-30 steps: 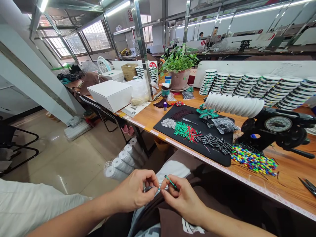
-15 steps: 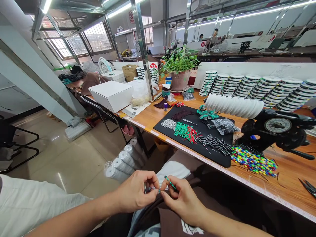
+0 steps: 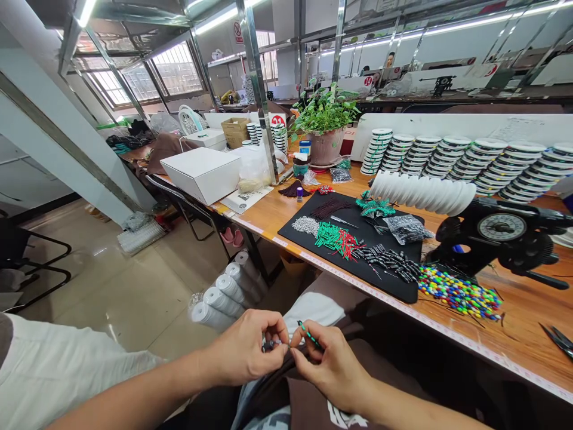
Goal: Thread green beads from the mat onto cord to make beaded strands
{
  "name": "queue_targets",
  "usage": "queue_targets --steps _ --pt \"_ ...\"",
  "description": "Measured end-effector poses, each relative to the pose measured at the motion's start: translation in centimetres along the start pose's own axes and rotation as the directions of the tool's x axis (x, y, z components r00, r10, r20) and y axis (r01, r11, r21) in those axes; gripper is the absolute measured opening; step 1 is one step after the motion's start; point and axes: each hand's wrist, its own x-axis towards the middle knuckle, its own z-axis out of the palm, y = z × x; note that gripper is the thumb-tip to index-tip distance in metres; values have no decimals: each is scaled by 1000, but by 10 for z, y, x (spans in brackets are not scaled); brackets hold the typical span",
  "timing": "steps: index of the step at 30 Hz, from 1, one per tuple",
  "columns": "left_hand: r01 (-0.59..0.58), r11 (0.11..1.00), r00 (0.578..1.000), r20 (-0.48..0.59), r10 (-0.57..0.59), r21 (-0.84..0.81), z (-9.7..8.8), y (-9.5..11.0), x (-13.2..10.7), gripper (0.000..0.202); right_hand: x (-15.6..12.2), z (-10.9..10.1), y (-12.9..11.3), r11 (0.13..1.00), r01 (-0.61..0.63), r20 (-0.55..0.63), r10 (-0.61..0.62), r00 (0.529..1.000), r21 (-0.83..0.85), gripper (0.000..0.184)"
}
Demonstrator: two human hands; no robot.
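Note:
My left hand (image 3: 255, 347) is above my lap with its fingers pinched together. A small dark piece (image 3: 269, 344) shows between its curled fingers; its kind is too small to tell. Close beside it, my right hand (image 3: 333, 360) is closed, thumb against forefinger. A thin green-and-black banded piece (image 3: 308, 332) sticks up out of its fingers. The fingertips of both hands nearly meet, and whatever lies between them is too fine to make out.
On the wooden table (image 3: 528, 334), a black mat (image 3: 290, 232) bears green tubes (image 3: 330, 235), silver beads (image 3: 305, 224) and black pieces (image 3: 389, 261). Colourful beads (image 3: 461, 292) lie beside a black machine (image 3: 504, 227). Pliers (image 3: 559, 340) rest at right. Stacked spools (image 3: 474, 158) line the back.
The hands have barely moved. The fingertips are slightly differently placed, and the green-and-black piece has shifted a little within my right hand's fingers.

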Motion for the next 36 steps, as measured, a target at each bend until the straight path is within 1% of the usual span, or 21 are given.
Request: queue_targets --steps 7,12,17,22,26,29,33,34,35,36 --pt "29 998 999 19 -28 -49 -4 4 0 10 0 -1 0 1000 25 -8 -25 1000 -17 5" --pt "74 994 995 71 -68 -81 -5 4 1 11 -2 0 3 996 69 -16 -70 997 -56 4" --pt "127 977 987 123 -107 -170 -2 0 3 10 -2 -1 2 987 134 8 -134 991 -89 7" --pt "168 951 980 151 -131 -260 -1 -2 2 14 -2 -2 1 985 131 8 -131 991 -112 7" --pt "151 948 983 143 -114 -279 -2 -3 4 14 -3 -2 1 982 143 23 -141 990 -121 8" --pt "143 947 985 133 -109 -286 1 -5 4 13 -2 -3 -1 978 166 36 -163 986 -127 9" --pt "151 915 986 126 -112 -374 6 -6 1 13 -1 -3 -2 978 173 16 -173 985 -119 9" --pt "153 912 986 117 -117 -380 4 -6 1 12 -1 -3 -1 978 175 9 -175 985 -116 9" --pt "131 922 990 95 -103 -364 0 -4 1 12 -1 -3 -1 978 176 6 -177 984 -115 9" --pt "82 941 996 72 -62 -329 -5 -2 2 12 -1 -3 0 978 177 7 -177 984 -113 10"
